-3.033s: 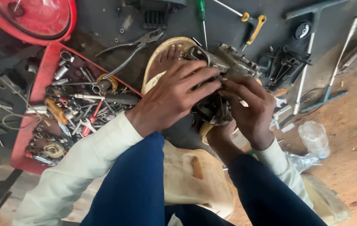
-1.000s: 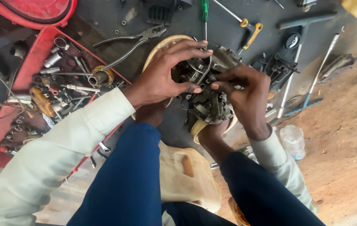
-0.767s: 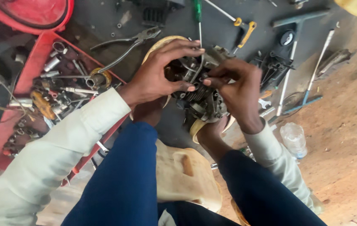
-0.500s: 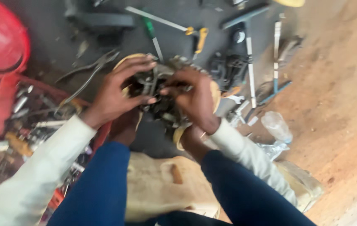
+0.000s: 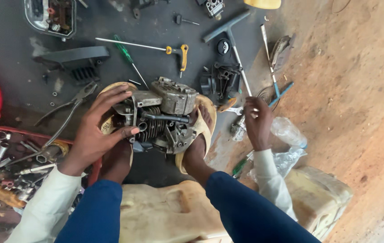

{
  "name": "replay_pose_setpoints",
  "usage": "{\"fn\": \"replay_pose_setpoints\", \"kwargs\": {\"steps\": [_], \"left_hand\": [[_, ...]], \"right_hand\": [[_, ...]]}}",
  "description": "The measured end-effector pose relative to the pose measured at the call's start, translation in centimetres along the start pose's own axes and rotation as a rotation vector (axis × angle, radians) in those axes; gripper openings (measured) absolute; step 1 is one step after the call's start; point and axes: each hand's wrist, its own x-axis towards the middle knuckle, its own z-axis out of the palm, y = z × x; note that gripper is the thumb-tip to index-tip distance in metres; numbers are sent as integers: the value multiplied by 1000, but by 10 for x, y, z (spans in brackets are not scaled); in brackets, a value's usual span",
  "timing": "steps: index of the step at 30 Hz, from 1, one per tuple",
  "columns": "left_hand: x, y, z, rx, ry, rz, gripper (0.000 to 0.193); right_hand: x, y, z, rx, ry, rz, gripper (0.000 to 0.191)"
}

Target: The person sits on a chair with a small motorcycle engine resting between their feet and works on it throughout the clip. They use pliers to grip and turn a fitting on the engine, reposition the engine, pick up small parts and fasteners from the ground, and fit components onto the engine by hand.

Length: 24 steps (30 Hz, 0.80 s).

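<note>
A small engine (image 5: 160, 118) sits at centre frame on a dark mat (image 5: 16, 54), braced between the person's two sandalled feet (image 5: 198, 135). The left hand (image 5: 95, 132) lies spread against the engine's left side, fingers open and steadying it rather than gripping. The right hand (image 5: 257, 121) is off the engine, down among the tools at centre right, fingers curled over a small metal tool (image 5: 239, 126); whether it has a firm hold cannot be told. The engine looks well stripped: its fins and inner parts are bare, and a black housing (image 5: 221, 81) lies apart just above and to the right. A T-handle wrench (image 5: 230, 33), a green screwdriver (image 5: 126, 54) and pliers (image 5: 68, 108) are scattered across the upper frame, with a red tray (image 5: 16, 135) of sockets at lower left. By the look of it, work on the engine is midway.
</note>
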Motion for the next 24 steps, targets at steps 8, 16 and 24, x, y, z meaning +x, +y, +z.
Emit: {"fn": "replay_pose_setpoints", "kwargs": {"steps": [8, 16, 24], "left_hand": [[-3, -3, 4, -40, 13, -28, 72], [-4, -6, 3, -50, 2, -74, 72], [-11, -9, 1, -5, 44, 35, 70]], "right_hand": [[33, 14, 19, -236, -147, -591, 53], [37, 18, 14, -437, -189, -659, 49], [39, 72, -2, -560, -378, -230, 35]]}}
